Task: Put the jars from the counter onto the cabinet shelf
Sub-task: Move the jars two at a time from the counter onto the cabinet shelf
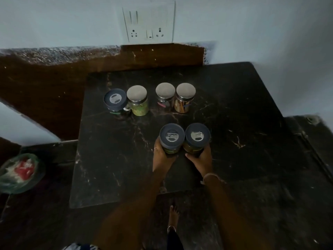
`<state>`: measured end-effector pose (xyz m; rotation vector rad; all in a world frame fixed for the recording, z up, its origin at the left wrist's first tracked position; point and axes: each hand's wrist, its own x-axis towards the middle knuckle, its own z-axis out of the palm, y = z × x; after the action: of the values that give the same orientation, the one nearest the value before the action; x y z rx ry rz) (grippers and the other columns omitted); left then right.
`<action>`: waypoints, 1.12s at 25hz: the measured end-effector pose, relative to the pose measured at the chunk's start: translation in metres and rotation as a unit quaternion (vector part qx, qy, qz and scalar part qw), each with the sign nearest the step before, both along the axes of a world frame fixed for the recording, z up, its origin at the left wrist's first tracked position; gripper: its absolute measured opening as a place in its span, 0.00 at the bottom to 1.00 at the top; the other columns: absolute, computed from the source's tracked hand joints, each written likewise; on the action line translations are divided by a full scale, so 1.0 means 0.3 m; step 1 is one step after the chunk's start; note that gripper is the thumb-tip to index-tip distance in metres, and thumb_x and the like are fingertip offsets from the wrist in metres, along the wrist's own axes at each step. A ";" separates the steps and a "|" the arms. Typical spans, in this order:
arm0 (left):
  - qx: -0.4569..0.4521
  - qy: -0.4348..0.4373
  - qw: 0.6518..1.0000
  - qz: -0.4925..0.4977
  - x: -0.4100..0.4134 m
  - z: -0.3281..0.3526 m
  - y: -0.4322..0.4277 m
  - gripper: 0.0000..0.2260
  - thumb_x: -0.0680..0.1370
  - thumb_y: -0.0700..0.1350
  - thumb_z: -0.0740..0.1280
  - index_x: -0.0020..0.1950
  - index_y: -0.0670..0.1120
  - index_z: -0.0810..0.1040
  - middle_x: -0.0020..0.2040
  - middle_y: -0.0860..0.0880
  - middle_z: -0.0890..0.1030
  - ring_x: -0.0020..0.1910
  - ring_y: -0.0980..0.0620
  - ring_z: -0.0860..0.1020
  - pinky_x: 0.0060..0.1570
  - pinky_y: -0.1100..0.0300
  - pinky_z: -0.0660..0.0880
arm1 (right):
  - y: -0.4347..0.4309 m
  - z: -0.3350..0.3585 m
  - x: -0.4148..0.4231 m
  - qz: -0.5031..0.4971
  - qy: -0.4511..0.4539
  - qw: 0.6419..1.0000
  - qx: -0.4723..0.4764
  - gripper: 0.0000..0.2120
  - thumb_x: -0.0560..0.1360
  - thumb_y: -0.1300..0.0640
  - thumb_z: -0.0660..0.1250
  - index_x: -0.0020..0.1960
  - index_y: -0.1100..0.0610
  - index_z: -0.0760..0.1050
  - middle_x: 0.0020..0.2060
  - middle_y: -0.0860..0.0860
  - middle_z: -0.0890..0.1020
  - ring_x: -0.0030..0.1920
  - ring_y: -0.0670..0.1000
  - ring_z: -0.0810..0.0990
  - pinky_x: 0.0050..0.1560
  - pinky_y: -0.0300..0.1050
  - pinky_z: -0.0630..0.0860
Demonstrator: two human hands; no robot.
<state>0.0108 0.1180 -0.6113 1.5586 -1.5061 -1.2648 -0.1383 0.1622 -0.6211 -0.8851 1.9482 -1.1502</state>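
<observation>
- A dark marbled stone counter point(234, 105) seen from above in dim light; six jars stand or are held over it.
- The left hand point(162, 157) is wrapped around the side of a jar with a dark blue lid point(172, 137), fingers closed on the glass, a little in from the counter's near edge; whether the jar's base rests on the stone cannot be told.
- The right hand point(201, 159) grips a second blue-lidded jar point(197, 135) the same way, just beside the first — the two jars nearly touch.
- Toward the far edge stands a row of four jars: a third blue-lidded jar point(115, 100) at the left, touching a steel-lidded jar of green contents point(137, 100); apart from these, a steel-lidded jar point(165, 94) and, just beside it, a steel-lidded jar of brown sticks point(185, 96).
- On the wall beyond the far edge, a white switch and socket plate point(149, 22).
- Off the counter's left edge, lower down, a green bowl point(19, 173) with red and white things inside; a bare foot point(173, 215) shows on the dark floor past the near edge.
</observation>
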 end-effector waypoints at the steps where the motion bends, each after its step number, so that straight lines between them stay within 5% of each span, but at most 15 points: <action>1: 0.005 -0.004 1.000 0.001 -0.008 -0.011 -0.004 0.41 0.62 0.37 0.78 0.72 0.40 0.62 0.67 0.41 0.72 0.66 0.47 0.71 0.65 0.57 0.69 | -0.011 -0.013 -0.004 -0.008 -0.003 1.000 -0.008 0.39 0.61 0.65 0.77 0.68 0.61 0.63 0.64 0.60 0.72 0.65 0.56 0.71 0.67 0.49 0.67; 8: -0.021 -0.043 0.999 0.021 0.007 0.005 -0.028 0.42 0.59 0.48 0.80 0.70 0.46 0.67 0.65 0.46 0.76 0.63 0.47 0.75 0.59 0.53 0.74 | -0.022 -0.014 0.013 -0.068 0.037 0.994 -0.071 0.38 0.56 0.58 0.80 0.62 0.57 0.68 0.59 0.57 0.76 0.60 0.54 0.76 0.62 0.51 0.73; 14: -0.140 -0.023 0.989 0.029 0.052 0.259 -0.061 0.42 0.58 0.54 0.78 0.69 0.49 0.67 0.64 0.47 0.75 0.64 0.49 0.73 0.62 0.50 0.73 | -0.035 0.236 0.058 -0.088 0.080 0.984 -0.137 0.39 0.56 0.50 0.79 0.62 0.47 0.65 0.60 0.51 0.74 0.58 0.47 0.73 0.58 0.44 0.72; 24: -0.377 0.038 0.923 0.067 0.224 1.151 -0.142 0.42 0.61 0.56 0.77 0.70 0.45 0.66 0.64 0.46 0.75 0.62 0.47 0.74 0.61 0.52 0.74 | -0.117 1.131 0.239 -0.106 0.212 0.911 -0.338 0.35 0.60 0.45 0.77 0.62 0.54 0.68 0.54 0.54 0.75 0.54 0.52 0.74 0.50 0.43 0.72; 28: -0.469 0.033 0.880 0.072 0.272 1.605 -0.173 0.34 0.60 0.57 0.77 0.61 0.45 0.73 0.54 0.48 0.80 0.53 0.49 0.78 0.46 0.60 0.78 | -0.164 1.552 0.276 -0.094 0.234 0.863 -0.437 0.34 0.60 0.41 0.75 0.60 0.56 0.71 0.53 0.55 0.77 0.51 0.51 0.75 0.47 0.41 0.71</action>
<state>0.0925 0.0661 -0.1298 0.9240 -1.5596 -0.3493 -0.0555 0.1130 -0.1554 -1.5758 1.8660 -2.1811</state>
